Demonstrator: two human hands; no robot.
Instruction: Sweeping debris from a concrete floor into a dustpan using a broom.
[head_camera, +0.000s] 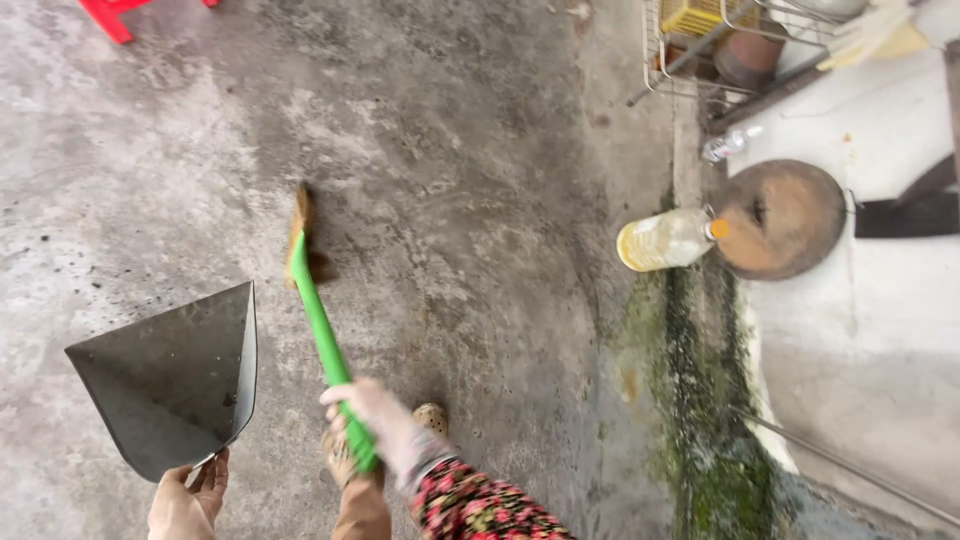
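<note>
head | right hand (372, 420) clenched round green broom handle (322, 335), angled forward | left hand (187, 502) grips metal dustpan (178, 375)

A stained grey concrete floor (480, 130) fills the frame. At right a plastic bottle (665, 240) lies on it beside a round brown lid (782, 218); broom bristles (301, 225) touch it at centre.

Dark floral sleeve (478, 505) with pink blossoms, perforated beige clogs (431, 417)
</note>
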